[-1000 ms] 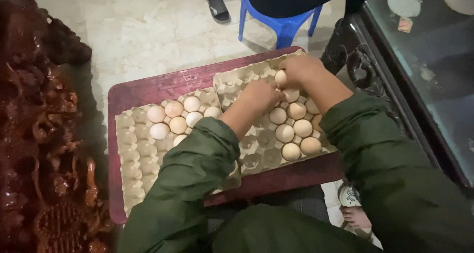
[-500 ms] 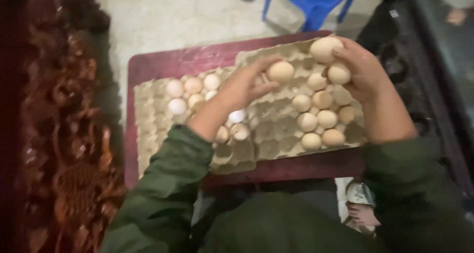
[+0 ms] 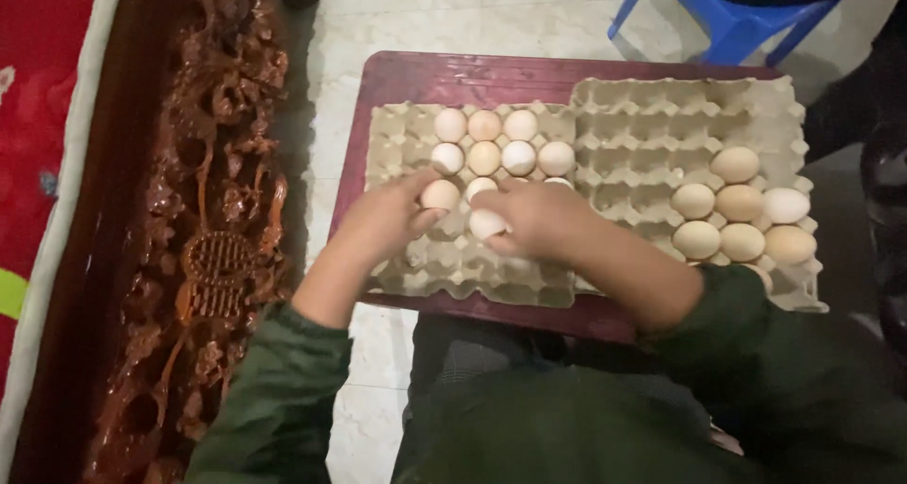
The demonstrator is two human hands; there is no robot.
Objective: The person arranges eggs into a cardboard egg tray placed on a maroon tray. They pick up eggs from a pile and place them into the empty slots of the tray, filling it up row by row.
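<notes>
Our left hand point(image 3: 383, 224) has its grip closed on a pale egg point(image 3: 440, 195); our right hand point(image 3: 534, 221) holds a white egg point(image 3: 487, 224), both over the left egg tray point(image 3: 397, 149), at nine o'clock of the right tray point(image 3: 652, 116) on the desk point(image 3: 453, 73).

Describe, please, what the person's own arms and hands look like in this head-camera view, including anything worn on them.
Both arms wear dark green, slightly shiny jacket sleeves, pushed up so the forearms are bare. The left sleeve bunches near the elbow; the right sleeve looks fuller and creased. The left hand and right hand are bare: no gloves, and no rings, watch or bracelets that I can make out.
</notes>
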